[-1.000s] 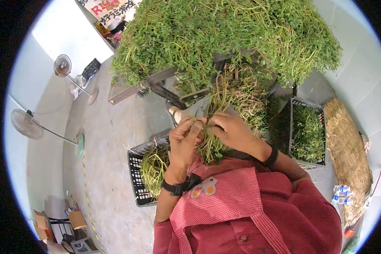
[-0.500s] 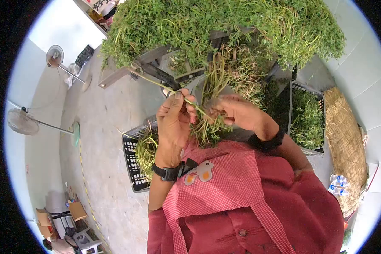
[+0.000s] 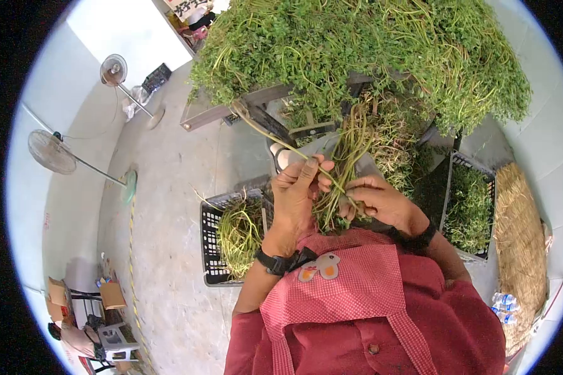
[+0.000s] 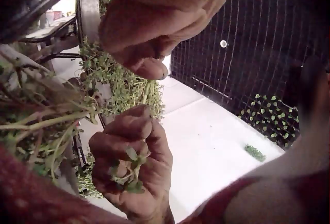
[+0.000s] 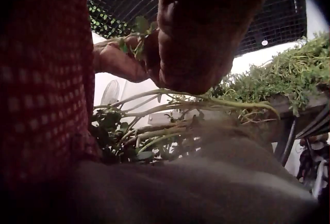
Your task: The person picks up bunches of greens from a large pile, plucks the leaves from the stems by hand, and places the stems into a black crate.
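Note:
In the head view, my left hand (image 3: 296, 195) pinches a long green stem (image 3: 270, 135) between thumb and fingers. The stem runs from far left down toward my right hand (image 3: 385, 205). The curled fingers of that hand grip its lower end, where a small leafy sprig (image 4: 133, 175) shows against the palm in the left wrist view. A bunch of leafy stems (image 3: 358, 134) lies across the lap, beneath and beside both hands. The left hand (image 4: 165, 18) looms close at the top of the left wrist view, just above the right.
A large heap of greens (image 3: 356, 56) covers a table in front. Beside my left arm stands a black crate (image 3: 211, 253) of loose stems; another crate (image 3: 491, 187) of greens is at right. Below the table lies a pile of stems (image 3: 397, 134). Two fans (image 3: 51, 152) stand at left.
My hands, close together a second ago, have moved apart, and a long stem now stretches between them. The right fingers have closed around its lower end.

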Motion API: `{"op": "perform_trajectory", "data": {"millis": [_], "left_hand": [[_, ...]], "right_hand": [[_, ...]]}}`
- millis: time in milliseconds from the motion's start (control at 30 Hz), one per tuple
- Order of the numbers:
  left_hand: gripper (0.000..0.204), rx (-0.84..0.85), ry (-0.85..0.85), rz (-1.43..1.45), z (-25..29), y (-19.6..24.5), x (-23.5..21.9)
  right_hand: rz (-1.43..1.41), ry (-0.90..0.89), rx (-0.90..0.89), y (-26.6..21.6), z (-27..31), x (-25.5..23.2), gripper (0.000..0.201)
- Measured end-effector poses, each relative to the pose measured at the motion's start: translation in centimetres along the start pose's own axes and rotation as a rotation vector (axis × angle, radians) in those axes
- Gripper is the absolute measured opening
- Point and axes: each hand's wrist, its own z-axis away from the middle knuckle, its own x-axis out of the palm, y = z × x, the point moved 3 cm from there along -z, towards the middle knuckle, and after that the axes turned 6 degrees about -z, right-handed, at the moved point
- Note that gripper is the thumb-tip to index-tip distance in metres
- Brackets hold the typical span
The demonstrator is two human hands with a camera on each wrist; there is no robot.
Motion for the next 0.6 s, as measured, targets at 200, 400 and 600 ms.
{"op": "perform_trajectory", "data": {"millis": [200, 400, 600], "left_hand": [[0.021, 0.037, -0.058, -0.08, 0.8, -0.2, 0.2], [0.019, 0.088, -0.15, -0.287, 2.4, 0.6, 0.7], [0.025, 0.229, 0.205, -0.617, 2.2, 2.6, -8.8]], "right_hand": [[0.043, 0.167, -0.077, 1.2, -0.9, -1.4, 0.018], [0.743, 0.763, -0.552, 1.3, -1.4, -7.0, 0.02], [0.697, 1.24, -0.697, -2.8, 8.6, -22.9, 0.019]]}}
